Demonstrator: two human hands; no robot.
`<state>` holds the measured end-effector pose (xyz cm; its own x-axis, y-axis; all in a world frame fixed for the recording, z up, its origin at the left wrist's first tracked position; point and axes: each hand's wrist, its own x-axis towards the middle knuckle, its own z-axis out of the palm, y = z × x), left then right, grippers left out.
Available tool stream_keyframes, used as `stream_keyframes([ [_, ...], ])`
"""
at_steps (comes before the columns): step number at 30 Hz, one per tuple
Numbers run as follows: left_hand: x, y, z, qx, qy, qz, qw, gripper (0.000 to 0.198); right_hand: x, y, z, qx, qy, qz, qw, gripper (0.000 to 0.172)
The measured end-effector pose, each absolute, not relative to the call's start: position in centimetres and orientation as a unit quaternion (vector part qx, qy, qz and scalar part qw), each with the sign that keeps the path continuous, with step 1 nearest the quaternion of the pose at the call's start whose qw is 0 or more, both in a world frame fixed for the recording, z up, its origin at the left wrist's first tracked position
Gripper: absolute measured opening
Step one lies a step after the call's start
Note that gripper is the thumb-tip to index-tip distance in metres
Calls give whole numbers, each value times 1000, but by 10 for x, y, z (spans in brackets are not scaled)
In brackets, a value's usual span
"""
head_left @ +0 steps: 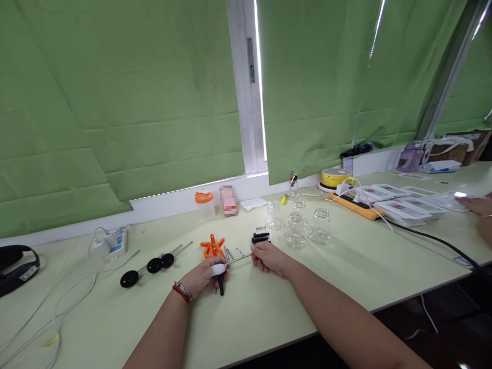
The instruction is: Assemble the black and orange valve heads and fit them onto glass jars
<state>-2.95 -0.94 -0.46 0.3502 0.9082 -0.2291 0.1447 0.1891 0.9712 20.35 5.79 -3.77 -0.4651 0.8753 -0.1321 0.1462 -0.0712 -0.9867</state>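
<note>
A thin metal rod (240, 258) runs between my two hands above the table. My left hand (205, 277), with a white wrap on one finger, is closed around the rod's left end, and a black handle-like piece (221, 285) sticks out below it. At the rod's other end, my right hand (270, 258) pinches with thumb and fingers. Just beyond my hands are orange three-armed plastic parts (212, 247), small metal pins (229, 254), black ridged pieces (261, 238) and a row of small springs (261, 228). Black discs with metal rods (154, 265) lie left.
Several clear glass jars (295, 230) stand beyond my right hand. Behind are an orange-lidded cup (205, 204) and a pink box (229, 201). An orange power strip (357, 205) and stacked cards (403, 207) lie right, near another person's hand (478, 205). Headphones (17, 269) and cables lie left.
</note>
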Motion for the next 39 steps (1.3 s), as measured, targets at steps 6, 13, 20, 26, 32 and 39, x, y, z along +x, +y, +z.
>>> stream_keyframes([
  [6, -29, -9, -5, 556, 474, 312, 607, 36, 208, 59, -39, -359, -617, 626, 313, 10],
  [13, -31, -9, -7, 558, 473, 313, 605, 33, 207, 56, -35, -375, -627, 613, 301, 18],
  [20, -29, -10, -4, 554, 477, 312, 607, 32, 205, 55, -33, -394, -624, 608, 291, 30],
  [26, -29, -10, -4, 553, 483, 310, 604, 35, 204, 56, -35, -402, -624, 603, 294, 34],
  [32, -29, -11, -3, 554, 482, 312, 603, 33, 205, 57, -36, -391, -618, 610, 303, 28],
  [39, -29, -11, -2, 554, 482, 310, 604, 32, 207, 58, -39, -366, -625, 617, 308, 13],
])
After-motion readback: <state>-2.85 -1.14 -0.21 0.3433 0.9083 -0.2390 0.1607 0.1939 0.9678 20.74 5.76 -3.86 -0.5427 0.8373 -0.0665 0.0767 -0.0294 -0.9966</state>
